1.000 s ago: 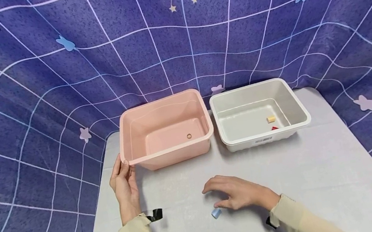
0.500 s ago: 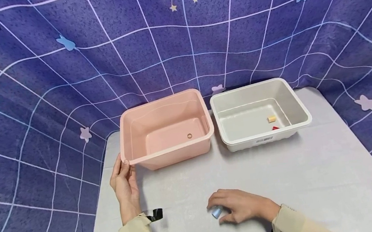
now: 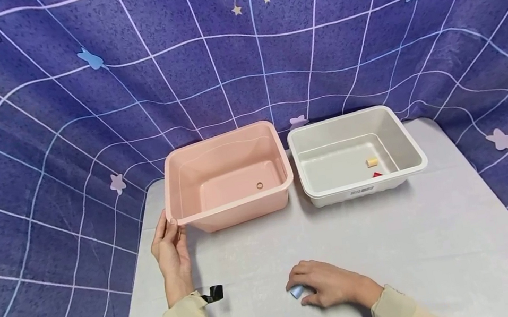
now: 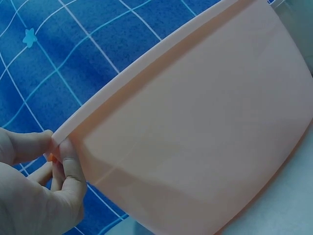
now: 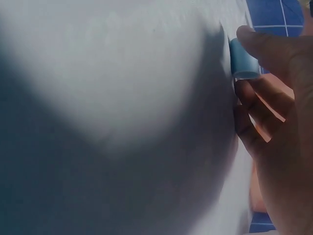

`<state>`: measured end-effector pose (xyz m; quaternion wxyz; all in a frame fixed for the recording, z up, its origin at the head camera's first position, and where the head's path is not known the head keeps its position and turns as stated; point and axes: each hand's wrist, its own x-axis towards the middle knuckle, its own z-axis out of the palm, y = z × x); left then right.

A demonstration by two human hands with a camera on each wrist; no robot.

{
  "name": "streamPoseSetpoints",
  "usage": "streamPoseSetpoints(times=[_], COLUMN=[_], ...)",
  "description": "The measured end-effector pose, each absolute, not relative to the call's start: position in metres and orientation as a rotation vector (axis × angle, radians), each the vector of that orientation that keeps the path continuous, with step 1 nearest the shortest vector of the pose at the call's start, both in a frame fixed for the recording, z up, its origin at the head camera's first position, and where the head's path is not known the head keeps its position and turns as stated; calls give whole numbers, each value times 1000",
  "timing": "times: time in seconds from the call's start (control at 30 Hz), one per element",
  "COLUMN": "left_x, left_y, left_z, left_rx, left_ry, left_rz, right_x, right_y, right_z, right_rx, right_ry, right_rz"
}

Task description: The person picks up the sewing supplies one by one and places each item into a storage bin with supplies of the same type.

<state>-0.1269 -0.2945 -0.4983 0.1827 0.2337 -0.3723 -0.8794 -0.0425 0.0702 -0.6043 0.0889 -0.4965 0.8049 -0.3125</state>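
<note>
My left hand (image 3: pixel 173 252) pinches the front left corner of the rim of a pink plastic bin (image 3: pixel 237 215); in the left wrist view, thumb and fingers grip that rim (image 4: pixel 122 76) from both sides. My right hand (image 3: pixel 330 282) is low over the table, its fingers and thumb curled round a small light blue cylinder (image 3: pixel 297 292). In the right wrist view the cylinder (image 5: pixel 244 61) lies on the table surface, one digit overlapping its upper side and other fingertips right at its lower end.
Right of the pink bin stands a white bin (image 3: pixel 335 190) with a yellow cylinder (image 3: pixel 372 162) and a red piece (image 3: pixel 377 175) inside. A small brown ring (image 3: pixel 260 185) lies in the pink bin. A blue gridded curtain (image 3: pixel 231 59) hangs behind the grey-white table (image 3: pixel 244 267).
My right hand has come down from above the blue cylinder, and its fingers and thumb have drawn in round it. The left hand stays on the bin's rim.
</note>
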Motion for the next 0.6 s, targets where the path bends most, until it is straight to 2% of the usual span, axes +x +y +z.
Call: streamPoseSetpoints(times=[0.6], left_x=[-125], left_y=[-294], left_z=[-497], left_rx=[655], left_ry=[-1054], left_rz=[-2486], right_x=[-40], right_y=[65], right_z=[-607], right_rx=[-1424], right_ry=[2454], right_rz=[-1008])
